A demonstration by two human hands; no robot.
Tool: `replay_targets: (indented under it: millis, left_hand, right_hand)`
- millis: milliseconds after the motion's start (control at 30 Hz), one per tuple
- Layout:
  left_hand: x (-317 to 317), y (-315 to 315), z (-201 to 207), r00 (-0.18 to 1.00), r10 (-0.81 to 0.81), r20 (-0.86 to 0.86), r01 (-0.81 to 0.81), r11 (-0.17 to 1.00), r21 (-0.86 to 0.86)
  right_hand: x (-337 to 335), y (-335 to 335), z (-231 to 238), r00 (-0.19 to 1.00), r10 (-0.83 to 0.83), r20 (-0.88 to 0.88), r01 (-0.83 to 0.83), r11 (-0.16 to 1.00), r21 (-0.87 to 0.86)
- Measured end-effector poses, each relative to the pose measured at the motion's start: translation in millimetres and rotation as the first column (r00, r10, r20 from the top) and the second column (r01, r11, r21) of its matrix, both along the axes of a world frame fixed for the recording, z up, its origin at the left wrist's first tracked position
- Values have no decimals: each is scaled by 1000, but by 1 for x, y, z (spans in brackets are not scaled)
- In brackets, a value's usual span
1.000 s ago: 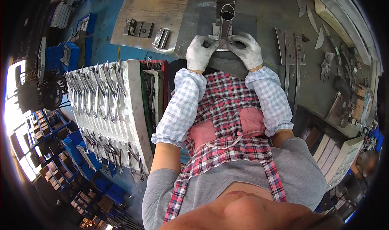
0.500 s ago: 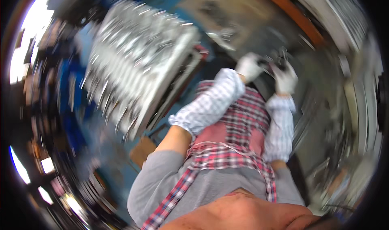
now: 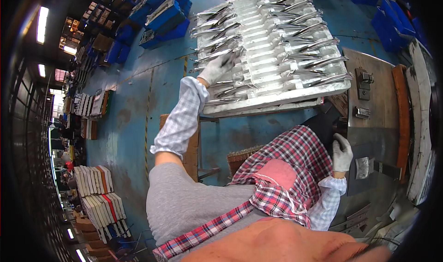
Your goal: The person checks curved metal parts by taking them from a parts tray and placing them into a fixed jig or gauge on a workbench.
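Observation:
My left hand (image 3: 217, 70), in a white glove with dark-smudged fingertips, reaches into the left row of a white foam tray (image 3: 256, 45). Its fingers are closed together among slender, shiny metal pieces (image 3: 214, 44); what they grip is hard to make out. A second row of such metal pieces (image 3: 309, 45) lies along the tray's right side. Beside the edge of the workbench, my right hand (image 3: 342, 154), also gloved, hangs with loosely bent fingers apart and nothing visible in them. Near it a small curved metal plate (image 3: 362, 168) lies on the bench.
The workbench (image 3: 378, 110) on the right carries a dark metal block fixture (image 3: 364, 84) and a smaller metal block (image 3: 362, 112). Blue bins (image 3: 164, 15) stand on the floor at the far left, with more blue bins (image 3: 392, 20) at the far right. Stacked white trays (image 3: 99, 193) stand lower left.
The view has swung toward the tray. My hands were together over the bench around a small item; now the left is at the tray and the right has dropped beside the bench.

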State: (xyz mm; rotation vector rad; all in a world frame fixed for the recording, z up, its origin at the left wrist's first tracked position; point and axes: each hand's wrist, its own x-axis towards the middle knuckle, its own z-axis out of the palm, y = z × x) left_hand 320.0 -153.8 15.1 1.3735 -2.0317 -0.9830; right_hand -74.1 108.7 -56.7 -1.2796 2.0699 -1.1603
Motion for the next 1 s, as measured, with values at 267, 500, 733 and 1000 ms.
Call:
replay_targets:
  millis: [267,500,733,1000]
  left_hand:
    - [46,-15,-35,726,311,613,3,890,-456]
    - [31,-18,8,428,194,883,147,949,-280]
    - [-125,92,32,966,-242,94,252,962,-109]
    - [-300,201,-114,695,-717,63,719,688,-98]
  right_hand:
    - [13,6,-5,996,52,69,-61,989,133]
    - [21,-8,-16,957,273,-96,-256,954,153]
    - [44,-17,-1,645,215,733,-141,977,-163]
    - [-56,101,-1,682,-417,600,487,872,53]
